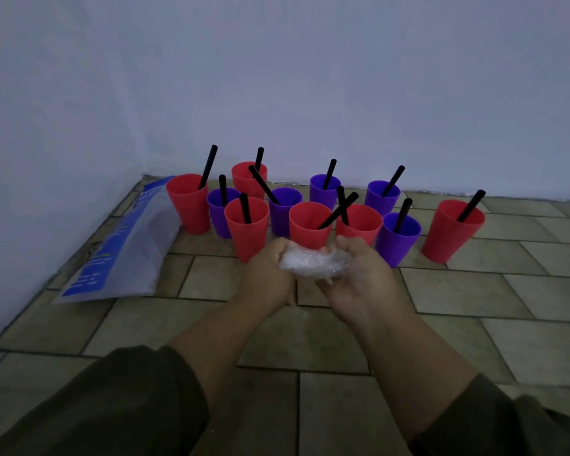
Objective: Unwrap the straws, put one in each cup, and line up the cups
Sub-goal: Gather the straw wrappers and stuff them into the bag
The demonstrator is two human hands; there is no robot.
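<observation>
The left hand [270,274] and right hand [362,284] meet in front of the person. Both sets of fingers curl round a crumpled wad of clear wrappers [313,261] held between them. The forearms are bare above dark sleeves [129,390]. Just beyond the hands, cups cluster loosely on the tiled floor [343,340]: six red cups [247,232] and five purple cups [397,245]. Each holds one black straw [208,166] leaning on its rim. The lone red cup [451,232] stands apart, beyond and right of the right hand. Left of the left hand, by the wall [46,126], lies a blue-and-white bag [122,245]; its print is too blurred to read.
</observation>
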